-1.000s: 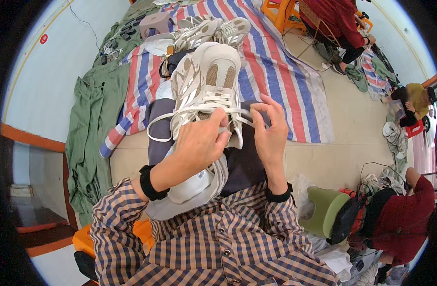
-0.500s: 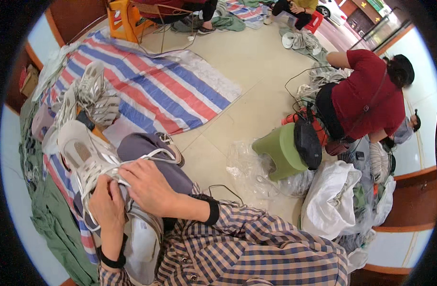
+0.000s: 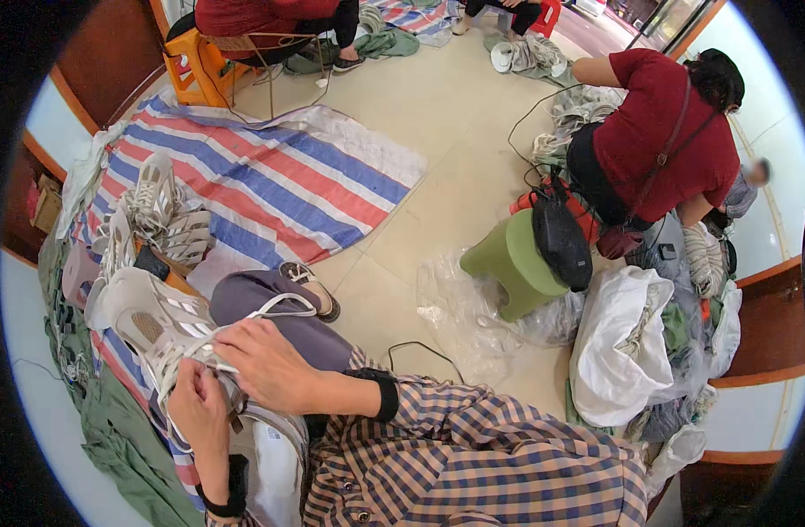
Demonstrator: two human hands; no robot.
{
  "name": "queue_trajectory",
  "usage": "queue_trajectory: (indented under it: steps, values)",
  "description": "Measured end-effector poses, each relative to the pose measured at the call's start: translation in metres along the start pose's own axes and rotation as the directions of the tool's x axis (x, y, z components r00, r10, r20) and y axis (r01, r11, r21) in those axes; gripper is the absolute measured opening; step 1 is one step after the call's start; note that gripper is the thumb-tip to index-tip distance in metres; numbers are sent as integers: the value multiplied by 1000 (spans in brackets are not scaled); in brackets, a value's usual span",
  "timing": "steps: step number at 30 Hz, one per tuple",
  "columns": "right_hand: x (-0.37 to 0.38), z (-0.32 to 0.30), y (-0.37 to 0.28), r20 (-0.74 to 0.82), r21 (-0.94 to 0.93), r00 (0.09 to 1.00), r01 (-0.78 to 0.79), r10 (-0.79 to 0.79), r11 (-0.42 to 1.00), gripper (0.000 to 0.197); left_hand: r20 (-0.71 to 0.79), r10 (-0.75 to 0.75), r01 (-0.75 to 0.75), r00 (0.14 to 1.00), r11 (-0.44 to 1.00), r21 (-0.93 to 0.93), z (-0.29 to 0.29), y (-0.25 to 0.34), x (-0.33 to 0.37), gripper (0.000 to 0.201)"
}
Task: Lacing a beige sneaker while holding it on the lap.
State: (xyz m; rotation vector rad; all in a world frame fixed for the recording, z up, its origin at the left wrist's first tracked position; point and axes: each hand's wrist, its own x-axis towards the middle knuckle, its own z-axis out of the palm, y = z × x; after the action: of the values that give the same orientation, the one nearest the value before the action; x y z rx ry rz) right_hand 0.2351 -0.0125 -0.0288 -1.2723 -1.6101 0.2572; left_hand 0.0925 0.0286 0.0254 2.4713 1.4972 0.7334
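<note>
A light grey-and-white sneaker rests on my lap at the left, its toe pointing away from me. White shoelace runs through its eyelets, with a loose length looping out to the right over my dark trouser leg. My left hand is closed in a pinch at the lace, low on the tongue side. Just beside it, my right hand bends its fingers over the lacing and grips the lace. The fingertips of both hands nearly meet, and the exact hold is partly hidden. Another pale shoe lies under my forearms.
Several laced sneakers are piled at the left beside a striped sheet. A green stool with a black bag stands right of centre. A white sack sits at the right. A person in red bends over shoes nearby.
The view has tipped, so the sneaker and my left hand sit lower in the picture and the far people higher. Both hands stay at the lace, with small finger shifts.
</note>
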Motion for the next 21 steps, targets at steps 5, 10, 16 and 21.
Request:
queue_trajectory:
  steps: [5, 10, 16, 21]
  values:
    - [-7, -1, -3, 69, 27, 996, 50, -52, 998, 46, 224, -79, 98, 971, 992, -77, -28, 12, -21, 8]
    - [-6, 1, 7, 88, -54, 995, 47, -42, 997, 42, 392, 10, 21, 920, 997, -74, -46, 16, -62, 10]
    - [16, -52, -35, 125, 188, 989, 57, -81, 981, 32, 361, -215, 377, 908, 795, -474, -60, -9, -65, 7]
    - [11, -30, -55, 345, 351, 919, 61, -190, 934, 31, 387, -209, 422, 898, 656, -626, -55, 1, -73, 7]
